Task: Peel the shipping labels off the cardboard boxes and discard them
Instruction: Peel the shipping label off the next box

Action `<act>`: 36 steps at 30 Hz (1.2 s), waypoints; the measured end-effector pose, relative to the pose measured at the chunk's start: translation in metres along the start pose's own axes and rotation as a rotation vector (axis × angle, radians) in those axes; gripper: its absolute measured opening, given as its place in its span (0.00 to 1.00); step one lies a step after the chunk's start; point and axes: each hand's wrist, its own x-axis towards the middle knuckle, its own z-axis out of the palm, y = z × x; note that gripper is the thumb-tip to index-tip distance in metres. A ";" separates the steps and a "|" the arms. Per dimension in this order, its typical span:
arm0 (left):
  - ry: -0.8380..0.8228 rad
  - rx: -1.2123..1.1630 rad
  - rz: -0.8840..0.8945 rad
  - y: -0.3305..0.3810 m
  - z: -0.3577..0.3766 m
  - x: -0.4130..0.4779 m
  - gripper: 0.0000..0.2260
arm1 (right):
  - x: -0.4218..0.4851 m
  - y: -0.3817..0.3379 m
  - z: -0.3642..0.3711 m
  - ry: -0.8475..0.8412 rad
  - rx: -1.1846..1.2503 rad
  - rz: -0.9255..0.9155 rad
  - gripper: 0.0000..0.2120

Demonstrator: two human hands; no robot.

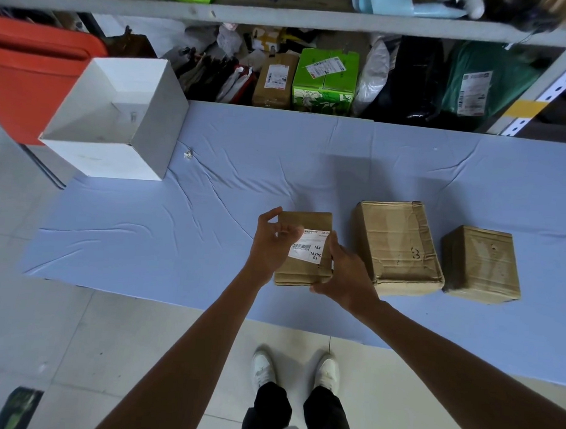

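Your left grip (272, 243) pinches the label (309, 248) at its far-left corner, right grip (345, 276) clamps the small box (307, 220), and the white bin (91, 158) sits far left, nearer your left.

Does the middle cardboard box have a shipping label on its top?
No, the middle box shows only bare taped cardboard on top; the white label sits on the left box.

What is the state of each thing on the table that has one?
shipping label: mostly stuck to the box top, one corner pinched.
left cardboard box: closed, held steady, labelled.
middle cardboard box: closed, crumpled, no label showing.
right cardboard box: closed, taped, no label showing.
white box: open on top.
left grip: pinching the label.
right grip: holding the left box.
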 end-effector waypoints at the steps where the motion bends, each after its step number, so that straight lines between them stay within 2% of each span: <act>1: 0.001 -0.004 0.000 0.000 0.000 0.000 0.25 | 0.000 0.002 0.001 0.005 0.007 0.004 0.55; 5: 0.005 -0.018 -0.009 -0.001 0.000 0.000 0.25 | 0.002 0.011 0.005 0.014 0.086 0.018 0.54; 9: 0.005 -0.002 -0.008 0.000 0.000 -0.001 0.25 | 0.003 0.015 0.003 0.031 0.208 0.011 0.49; 12: -0.006 0.000 0.002 0.000 -0.003 -0.002 0.24 | 0.003 0.016 0.001 0.021 0.244 0.020 0.53; 16: -0.016 0.014 0.002 -0.001 -0.001 -0.003 0.09 | 0.004 0.019 0.002 -0.025 0.264 0.072 0.62; 18: -0.012 0.012 0.008 -0.003 -0.001 -0.003 0.08 | 0.005 0.021 0.004 -0.012 0.257 0.089 0.62; 21: -0.014 0.005 -0.009 -0.004 -0.002 -0.003 0.20 | 0.005 0.021 0.007 0.018 0.258 0.095 0.58; 25: -0.004 0.002 -0.013 -0.006 -0.002 -0.002 0.15 | 0.003 0.020 0.010 0.031 0.342 0.089 0.54; 28: -0.011 0.004 -0.019 -0.004 0.000 -0.002 0.22 | 0.004 0.019 0.008 0.016 0.358 0.071 0.53; 36: -0.018 0.013 -0.028 -0.004 0.002 -0.001 0.26 | 0.000 0.016 0.005 0.025 0.364 0.078 0.54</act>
